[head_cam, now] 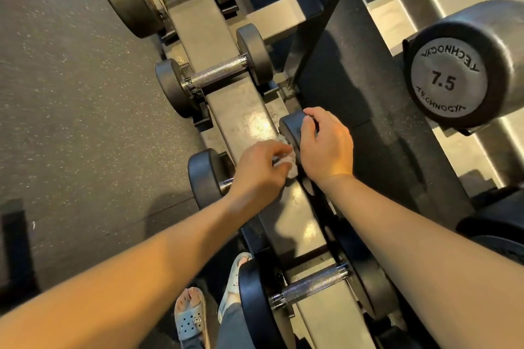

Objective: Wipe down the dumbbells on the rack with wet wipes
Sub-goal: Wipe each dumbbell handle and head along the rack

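Here, left hand (259, 171) pinches crumpled white wipe (289, 165); right hand (326, 150) grips round matte-black dumbbell head (292, 127).

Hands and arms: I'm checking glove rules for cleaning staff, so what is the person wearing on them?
Nothing visible. The left hand and right hand are ungloved, and both forearms are uncovered to the frame edge: no sleeves, watch, bracelet or rings.
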`<action>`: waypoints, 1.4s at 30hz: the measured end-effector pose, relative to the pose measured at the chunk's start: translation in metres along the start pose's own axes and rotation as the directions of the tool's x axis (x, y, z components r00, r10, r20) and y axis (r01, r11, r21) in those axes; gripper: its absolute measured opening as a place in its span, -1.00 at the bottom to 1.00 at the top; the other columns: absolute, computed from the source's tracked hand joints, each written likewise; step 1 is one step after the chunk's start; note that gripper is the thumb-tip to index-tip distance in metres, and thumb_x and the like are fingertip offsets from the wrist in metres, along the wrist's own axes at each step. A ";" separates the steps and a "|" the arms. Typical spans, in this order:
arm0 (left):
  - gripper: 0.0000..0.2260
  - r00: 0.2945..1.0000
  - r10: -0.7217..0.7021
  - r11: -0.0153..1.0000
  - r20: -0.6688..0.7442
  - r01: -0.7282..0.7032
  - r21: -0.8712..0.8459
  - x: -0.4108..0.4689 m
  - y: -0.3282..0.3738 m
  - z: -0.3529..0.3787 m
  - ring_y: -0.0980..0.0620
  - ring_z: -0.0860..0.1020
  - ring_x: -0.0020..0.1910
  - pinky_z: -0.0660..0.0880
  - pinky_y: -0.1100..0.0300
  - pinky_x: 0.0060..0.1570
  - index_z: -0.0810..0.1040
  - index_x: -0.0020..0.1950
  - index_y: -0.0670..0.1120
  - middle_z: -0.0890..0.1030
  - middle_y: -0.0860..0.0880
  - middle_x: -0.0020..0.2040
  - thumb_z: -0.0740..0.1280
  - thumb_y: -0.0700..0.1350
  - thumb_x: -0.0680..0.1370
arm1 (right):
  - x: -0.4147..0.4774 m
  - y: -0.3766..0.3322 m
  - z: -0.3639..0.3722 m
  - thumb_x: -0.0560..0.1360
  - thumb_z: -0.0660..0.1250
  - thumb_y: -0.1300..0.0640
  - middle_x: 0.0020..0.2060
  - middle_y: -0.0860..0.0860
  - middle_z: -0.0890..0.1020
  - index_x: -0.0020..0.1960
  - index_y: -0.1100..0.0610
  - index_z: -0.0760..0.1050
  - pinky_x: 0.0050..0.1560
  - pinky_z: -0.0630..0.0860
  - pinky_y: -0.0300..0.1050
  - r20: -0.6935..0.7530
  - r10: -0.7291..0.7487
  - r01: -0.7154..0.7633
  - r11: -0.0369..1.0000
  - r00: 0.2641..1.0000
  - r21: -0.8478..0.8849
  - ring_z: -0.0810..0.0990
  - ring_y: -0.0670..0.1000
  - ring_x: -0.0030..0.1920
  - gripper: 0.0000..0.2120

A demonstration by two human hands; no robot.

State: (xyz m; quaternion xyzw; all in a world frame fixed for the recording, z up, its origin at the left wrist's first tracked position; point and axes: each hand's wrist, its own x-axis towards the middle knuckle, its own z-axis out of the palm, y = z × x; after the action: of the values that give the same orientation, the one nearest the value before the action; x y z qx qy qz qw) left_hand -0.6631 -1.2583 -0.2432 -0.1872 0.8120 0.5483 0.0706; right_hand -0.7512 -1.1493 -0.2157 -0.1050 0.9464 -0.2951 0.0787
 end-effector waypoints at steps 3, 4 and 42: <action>-0.73 0.983 0.184 0.910 -0.013 -0.166 0.379 0.005 -0.015 0.008 0.05 0.48 0.19 0.41 0.06 0.22 0.60 0.31 0.00 0.64 0.10 0.13 0.35 0.00 0.62 | 0.000 0.001 0.000 0.70 0.13 0.04 0.00 -0.08 0.61 0.31 0.03 0.54 -0.07 0.39 -0.36 0.001 -0.007 0.007 1.000 1.000 -0.010 0.54 -0.15 -0.02 -0.71; -0.73 0.983 0.186 0.895 0.010 -0.173 0.412 0.007 -0.016 0.011 0.01 0.49 0.17 0.42 0.03 0.21 0.59 0.30 -0.01 0.64 0.06 0.11 0.31 0.02 0.64 | 0.000 0.000 -0.001 0.70 0.12 0.04 0.00 -0.08 0.61 0.31 0.04 0.54 -0.06 0.40 -0.35 0.004 -0.008 0.008 1.000 1.000 -0.008 0.55 -0.14 -0.01 -0.71; -0.86 0.886 -0.448 0.849 0.118 0.380 0.366 0.080 0.004 0.000 -0.09 0.56 -0.07 0.52 0.09 -0.04 0.54 0.14 -0.20 0.55 -0.12 -0.07 0.33 -0.19 0.61 | 0.000 -0.002 -0.001 0.70 0.16 0.05 0.04 -0.08 0.62 0.36 0.02 0.52 0.08 0.54 -0.18 0.003 0.025 -0.025 0.999 1.000 -0.021 0.57 -0.13 0.04 -0.70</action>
State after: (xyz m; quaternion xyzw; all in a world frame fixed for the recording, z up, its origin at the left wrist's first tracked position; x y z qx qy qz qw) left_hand -0.7379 -1.2752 -0.2653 -0.2881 0.8215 0.3910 0.2989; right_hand -0.7513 -1.1507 -0.2136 -0.0945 0.9505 -0.2841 0.0828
